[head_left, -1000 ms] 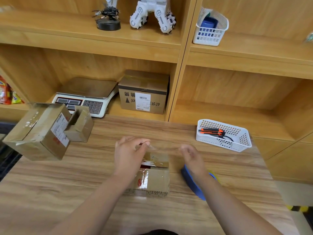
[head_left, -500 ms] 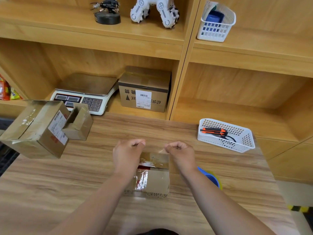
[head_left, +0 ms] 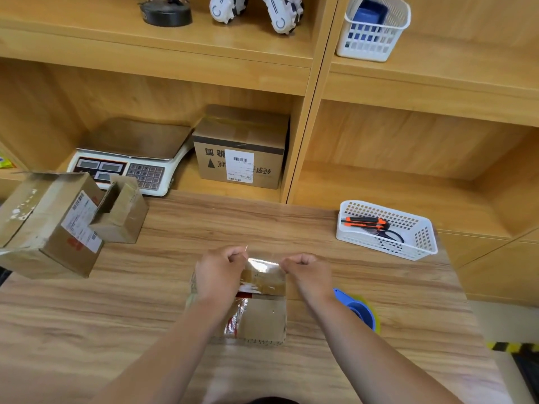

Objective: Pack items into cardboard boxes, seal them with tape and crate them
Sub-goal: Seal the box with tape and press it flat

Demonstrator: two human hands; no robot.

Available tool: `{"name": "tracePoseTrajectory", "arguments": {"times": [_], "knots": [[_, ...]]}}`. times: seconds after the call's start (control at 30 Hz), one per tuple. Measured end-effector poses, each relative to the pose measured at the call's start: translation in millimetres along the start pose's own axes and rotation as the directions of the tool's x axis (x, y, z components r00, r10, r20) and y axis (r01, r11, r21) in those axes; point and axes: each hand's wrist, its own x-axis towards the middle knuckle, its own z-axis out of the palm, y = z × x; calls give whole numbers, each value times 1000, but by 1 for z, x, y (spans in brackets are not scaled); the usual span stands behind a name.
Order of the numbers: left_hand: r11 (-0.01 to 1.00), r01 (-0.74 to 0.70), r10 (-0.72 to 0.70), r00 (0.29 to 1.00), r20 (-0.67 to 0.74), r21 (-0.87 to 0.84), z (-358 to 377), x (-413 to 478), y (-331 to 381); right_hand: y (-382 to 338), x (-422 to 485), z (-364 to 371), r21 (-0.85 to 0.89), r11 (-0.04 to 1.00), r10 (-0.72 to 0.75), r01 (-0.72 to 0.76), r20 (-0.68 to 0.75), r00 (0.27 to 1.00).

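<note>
We count four brown cardboard boxes: one small taped box [head_left: 262, 319], one large labelled box [head_left: 49, 228], one small open box [head_left: 124, 214] and one sealed shelf box [head_left: 242, 147]. We see two white plastic baskets, a table basket [head_left: 379, 246] and a shelf basket [head_left: 367, 45], one white electronic scale [head_left: 131, 158], one blue tape dispenser [head_left: 361, 313], one orange-and-black utility knife [head_left: 364, 223], one clear tape strip [head_left: 264, 265], and two hands, left hand [head_left: 218, 275] and right hand [head_left: 309, 272]
</note>
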Motion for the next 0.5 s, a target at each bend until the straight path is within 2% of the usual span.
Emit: {"name": "tracePoseTrajectory", "arguments": {"times": [0.2, 0.27, 0.5], "knots": [[983, 15, -25, 998, 53, 182, 11, 3, -15, 20, 7, 2, -181, 979, 91, -96, -40, 995], [974, 27, -45, 996, 75, 224, 14, 5, -17, 26, 7, 2, -193, 973, 116, -126, -60, 991], [972, 93, -108, 992, 59, 216, 20, 14, -25, 35, 11, 2, -213, 955, 195, -204, -66, 979]]}}
